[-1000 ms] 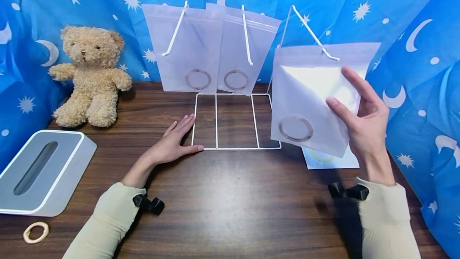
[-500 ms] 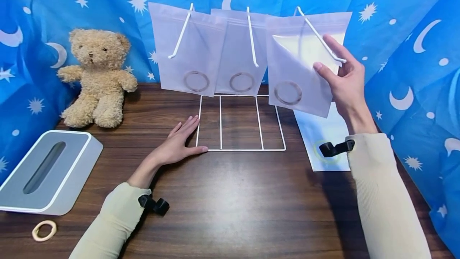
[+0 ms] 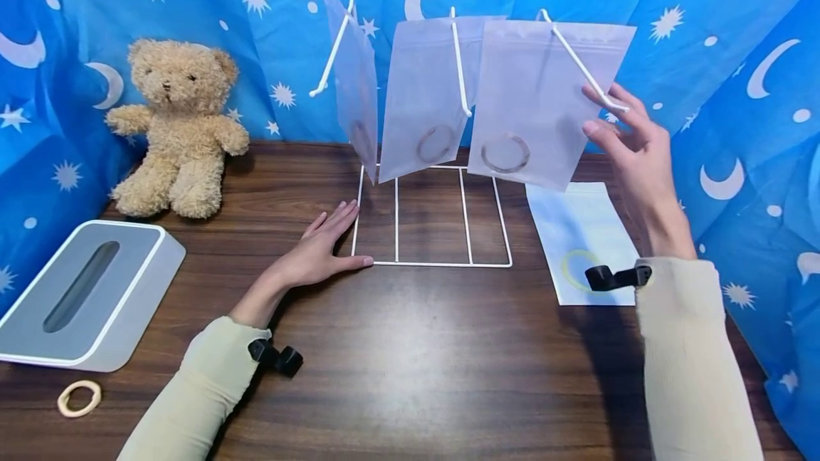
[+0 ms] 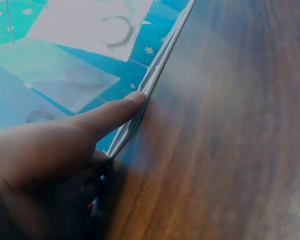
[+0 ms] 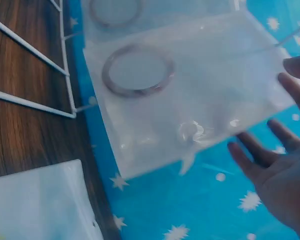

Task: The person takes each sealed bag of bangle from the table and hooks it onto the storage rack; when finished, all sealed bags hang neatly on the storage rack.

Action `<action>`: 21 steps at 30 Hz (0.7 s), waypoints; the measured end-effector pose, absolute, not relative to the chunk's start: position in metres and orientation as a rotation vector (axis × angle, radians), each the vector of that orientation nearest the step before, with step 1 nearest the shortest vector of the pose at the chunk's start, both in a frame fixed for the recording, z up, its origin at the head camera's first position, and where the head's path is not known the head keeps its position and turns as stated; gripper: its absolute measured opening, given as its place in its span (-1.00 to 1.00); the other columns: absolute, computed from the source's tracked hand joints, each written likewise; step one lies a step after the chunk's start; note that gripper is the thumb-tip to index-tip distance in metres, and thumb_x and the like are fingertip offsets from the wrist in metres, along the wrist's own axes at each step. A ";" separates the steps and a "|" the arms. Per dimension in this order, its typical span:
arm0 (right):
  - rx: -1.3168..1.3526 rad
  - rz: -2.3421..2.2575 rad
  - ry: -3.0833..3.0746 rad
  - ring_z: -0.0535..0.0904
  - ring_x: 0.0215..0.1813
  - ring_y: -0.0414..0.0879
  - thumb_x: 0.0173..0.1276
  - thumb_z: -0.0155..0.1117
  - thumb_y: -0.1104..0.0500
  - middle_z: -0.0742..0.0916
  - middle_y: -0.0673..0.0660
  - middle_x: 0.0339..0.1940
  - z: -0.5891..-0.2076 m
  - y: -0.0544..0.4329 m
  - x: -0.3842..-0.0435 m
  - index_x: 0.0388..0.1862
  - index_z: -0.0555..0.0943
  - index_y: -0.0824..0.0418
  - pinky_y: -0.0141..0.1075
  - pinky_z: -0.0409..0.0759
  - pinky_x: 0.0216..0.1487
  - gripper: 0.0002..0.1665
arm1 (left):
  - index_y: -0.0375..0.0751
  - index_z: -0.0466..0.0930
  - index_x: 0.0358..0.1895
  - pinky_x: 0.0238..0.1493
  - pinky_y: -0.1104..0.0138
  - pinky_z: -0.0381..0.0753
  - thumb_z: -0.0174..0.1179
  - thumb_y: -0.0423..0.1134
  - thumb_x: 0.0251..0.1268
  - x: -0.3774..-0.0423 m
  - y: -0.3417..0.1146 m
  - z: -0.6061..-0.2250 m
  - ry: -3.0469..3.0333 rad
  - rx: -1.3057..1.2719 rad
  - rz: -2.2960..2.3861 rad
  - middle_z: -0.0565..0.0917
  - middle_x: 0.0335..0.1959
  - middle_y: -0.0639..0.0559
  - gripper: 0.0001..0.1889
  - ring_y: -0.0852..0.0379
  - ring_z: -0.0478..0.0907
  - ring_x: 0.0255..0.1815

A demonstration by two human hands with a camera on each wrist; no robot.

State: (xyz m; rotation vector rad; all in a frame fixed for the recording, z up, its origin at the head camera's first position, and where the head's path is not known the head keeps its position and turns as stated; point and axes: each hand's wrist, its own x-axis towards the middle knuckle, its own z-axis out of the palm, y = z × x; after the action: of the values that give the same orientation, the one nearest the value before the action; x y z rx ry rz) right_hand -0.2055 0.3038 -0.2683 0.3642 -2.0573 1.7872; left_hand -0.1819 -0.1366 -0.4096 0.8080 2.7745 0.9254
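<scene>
Three translucent zip bags hang from the white hooks of a wire rack [image 3: 397, 223]. The right bag [image 3: 538, 84] holds a brownish ring [image 3: 484, 154] in its lower corner. Beside that bag's right edge is my right hand [image 3: 643, 155], fingers spread and near the hook tip; in the right wrist view it grips nothing. The middle bag [image 3: 419, 84] also carries a ring, and the left bag [image 3: 352, 77] is turned nearly edge-on. My left hand [image 3: 307, 255] rests on the table against the rack base's left side, its thumb on the front wire.
Another bag [image 3: 598, 223] with a yellowish ring lies on the table at right. A teddy bear [image 3: 176, 119] sits back left, behind a grey tissue box [image 3: 137, 297]. A cream ring [image 3: 62, 404] lies front left. Blue starry cloth [image 3: 295, 20] hangs behind.
My right hand carries the right bag back along its hook, then lets go. The hanging bags swing, the left one turning edge-on. My left hand stays on the rack base.
</scene>
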 end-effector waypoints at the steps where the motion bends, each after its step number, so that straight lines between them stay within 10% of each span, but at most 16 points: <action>1: 0.339 1.699 -2.095 0.40 0.37 0.06 0.37 0.29 0.27 0.38 0.07 0.45 -0.270 0.306 -0.200 0.28 0.57 0.21 -0.22 0.31 0.37 -0.52 | -0.30 -0.07 0.56 0.49 0.02 -0.28 0.26 0.21 0.24 -0.182 -0.137 -0.409 2.773 0.805 0.924 -0.05 0.58 -0.14 0.03 -0.08 -0.20 0.57; 7: -0.148 1.143 -2.508 0.41 0.36 0.17 0.48 0.12 -0.05 0.39 0.19 0.45 -0.297 0.324 -0.166 0.48 0.34 0.11 -0.01 0.36 0.33 -0.34 | -0.30 -0.08 0.56 0.49 0.03 -0.29 0.24 0.23 0.25 -0.182 -0.137 -0.408 2.764 0.801 0.923 -0.06 0.58 -0.14 0.03 -0.08 -0.21 0.57; 12: -0.505 0.758 -3.019 0.20 0.33 0.52 0.47 -0.02 -0.25 0.27 0.58 0.39 -0.324 0.344 -0.161 0.52 0.00 0.46 0.40 0.15 0.24 0.00 | -0.29 -0.07 0.56 0.49 0.03 -0.29 0.25 0.22 0.25 -0.181 -0.138 -0.409 2.761 0.789 0.931 -0.06 0.58 -0.14 0.03 -0.07 -0.21 0.57; 21: -0.667 0.573 -3.213 0.20 0.15 0.52 0.30 0.21 -0.33 0.33 0.65 0.17 -0.352 0.366 -0.163 0.36 0.10 0.63 0.40 0.25 0.16 0.17 | -0.27 -0.09 0.57 0.49 0.03 -0.30 0.24 0.21 0.27 -0.182 -0.138 -0.409 2.752 0.806 0.936 -0.07 0.59 -0.12 0.02 -0.06 -0.21 0.58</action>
State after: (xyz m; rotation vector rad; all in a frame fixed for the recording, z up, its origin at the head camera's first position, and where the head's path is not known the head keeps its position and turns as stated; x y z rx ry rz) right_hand -0.1630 0.3658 -0.3524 -0.6674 -3.2128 0.5732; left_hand -0.1821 -0.1379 -0.4087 0.8058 2.7521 0.9360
